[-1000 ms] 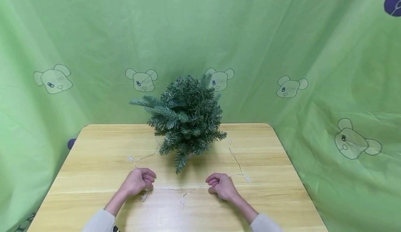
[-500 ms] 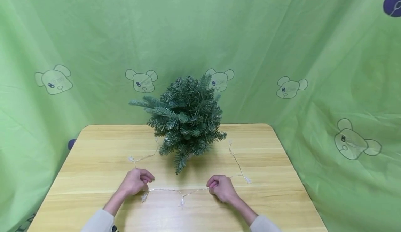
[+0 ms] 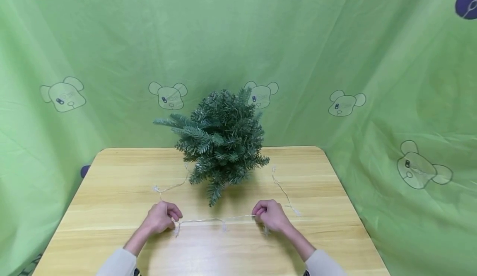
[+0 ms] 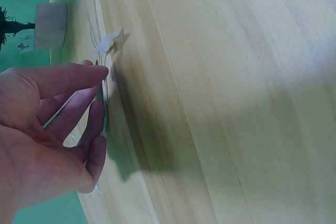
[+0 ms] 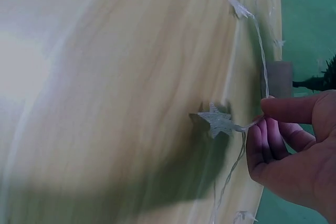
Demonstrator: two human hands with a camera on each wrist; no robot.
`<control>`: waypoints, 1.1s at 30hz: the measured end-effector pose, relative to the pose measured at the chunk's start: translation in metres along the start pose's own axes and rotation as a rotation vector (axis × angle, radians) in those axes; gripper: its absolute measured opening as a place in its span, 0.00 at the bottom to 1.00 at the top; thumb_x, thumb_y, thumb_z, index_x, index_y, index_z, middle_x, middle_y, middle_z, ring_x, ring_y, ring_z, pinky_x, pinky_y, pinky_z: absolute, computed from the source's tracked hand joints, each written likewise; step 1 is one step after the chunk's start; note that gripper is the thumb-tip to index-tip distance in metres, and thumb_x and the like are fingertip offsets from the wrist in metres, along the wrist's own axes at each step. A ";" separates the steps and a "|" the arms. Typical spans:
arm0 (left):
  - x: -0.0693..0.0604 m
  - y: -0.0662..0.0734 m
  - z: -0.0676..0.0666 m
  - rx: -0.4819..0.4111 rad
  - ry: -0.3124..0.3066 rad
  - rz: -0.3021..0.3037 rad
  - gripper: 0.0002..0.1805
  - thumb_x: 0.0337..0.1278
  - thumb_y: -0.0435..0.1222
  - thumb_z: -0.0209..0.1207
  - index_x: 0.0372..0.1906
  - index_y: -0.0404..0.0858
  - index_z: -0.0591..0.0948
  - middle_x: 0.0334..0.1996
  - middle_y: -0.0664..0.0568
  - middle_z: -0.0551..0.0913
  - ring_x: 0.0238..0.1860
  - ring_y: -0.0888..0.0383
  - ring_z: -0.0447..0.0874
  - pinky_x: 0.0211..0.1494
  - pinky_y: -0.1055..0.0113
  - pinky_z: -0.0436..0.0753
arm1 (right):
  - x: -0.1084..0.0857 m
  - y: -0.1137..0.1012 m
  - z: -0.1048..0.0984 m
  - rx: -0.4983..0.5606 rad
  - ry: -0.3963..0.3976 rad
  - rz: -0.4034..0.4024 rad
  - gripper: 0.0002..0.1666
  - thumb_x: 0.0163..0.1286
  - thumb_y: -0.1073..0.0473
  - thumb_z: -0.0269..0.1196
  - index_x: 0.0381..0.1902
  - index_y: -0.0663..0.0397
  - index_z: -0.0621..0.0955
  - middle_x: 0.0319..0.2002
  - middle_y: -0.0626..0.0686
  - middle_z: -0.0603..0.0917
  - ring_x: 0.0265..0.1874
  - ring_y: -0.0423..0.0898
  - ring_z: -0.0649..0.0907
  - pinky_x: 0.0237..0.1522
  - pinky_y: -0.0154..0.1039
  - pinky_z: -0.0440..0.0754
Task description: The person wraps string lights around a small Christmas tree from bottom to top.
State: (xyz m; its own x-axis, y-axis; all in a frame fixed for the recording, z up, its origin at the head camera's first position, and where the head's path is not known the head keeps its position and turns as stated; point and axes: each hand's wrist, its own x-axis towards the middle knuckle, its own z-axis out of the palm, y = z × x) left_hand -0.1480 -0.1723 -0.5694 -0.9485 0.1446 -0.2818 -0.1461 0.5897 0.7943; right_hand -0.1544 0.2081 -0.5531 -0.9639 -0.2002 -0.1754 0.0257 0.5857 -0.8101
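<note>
I have the star string light (image 5: 215,120) pinched in my left hand (image 3: 159,217) and right hand (image 3: 273,216), one stretch spanning between them; the artificial fir tree (image 3: 223,139) stands beyond both grips.

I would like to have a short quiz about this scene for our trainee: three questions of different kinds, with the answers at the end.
1. What do the left hand and the right hand both hold?
2. True or false: seen from the person, the tree stands beyond both hands.
3. The ornament nearest the right hand is: A) bell-shaped; B) star-shaped; C) heart-shaped.

Key: 1. The string; 2. True; 3. B.
</note>
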 end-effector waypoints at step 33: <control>-0.008 0.048 -0.046 0.029 -0.231 0.270 0.07 0.48 0.28 0.66 0.36 0.37 0.85 0.32 0.51 0.88 0.35 0.56 0.83 0.44 0.58 0.84 | -0.006 -0.034 -0.052 -0.045 -0.034 -0.001 0.12 0.53 0.75 0.61 0.36 0.62 0.83 0.30 0.53 0.83 0.32 0.46 0.80 0.37 0.32 0.81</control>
State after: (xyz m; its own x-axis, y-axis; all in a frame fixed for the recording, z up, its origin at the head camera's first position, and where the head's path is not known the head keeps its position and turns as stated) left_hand -0.1606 -0.1817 -0.5044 -0.8629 0.4721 -0.1806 0.1126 0.5278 0.8419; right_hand -0.1630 0.2301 -0.4954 -0.9544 -0.2272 -0.1939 0.0119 0.6197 -0.7848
